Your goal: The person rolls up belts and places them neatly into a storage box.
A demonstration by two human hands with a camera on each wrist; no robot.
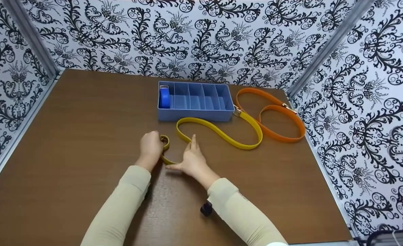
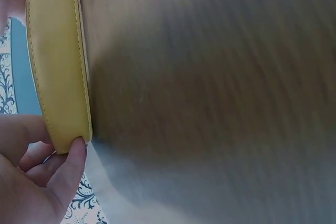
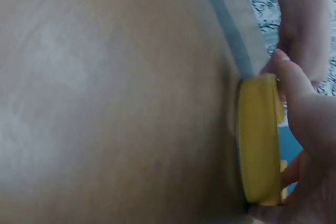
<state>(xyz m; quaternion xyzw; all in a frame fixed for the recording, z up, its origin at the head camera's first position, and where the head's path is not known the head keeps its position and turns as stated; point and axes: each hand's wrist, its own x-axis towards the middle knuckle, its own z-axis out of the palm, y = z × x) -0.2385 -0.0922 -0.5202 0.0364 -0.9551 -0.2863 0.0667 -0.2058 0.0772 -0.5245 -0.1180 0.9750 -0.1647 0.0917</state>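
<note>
A long yellow strap with stitched edges stands on its edge across the table, its metal end fitting beside the box. Its near end is rolled into a small coil. My left hand pinches the strap at this coil; in the left wrist view its thumb and fingers grip the yellow band. With fingers and thumb spread, my right hand touches the strap just right of the coil. In the right wrist view the right thumb and fingertips lie near opposite ends of a visible stretch of strap.
A blue-grey divided box stands at the back, with a rolled blue strap in its leftmost compartment. To its right lies a looped orange strap with a metal clasp. Patterned walls enclose the brown table.
</note>
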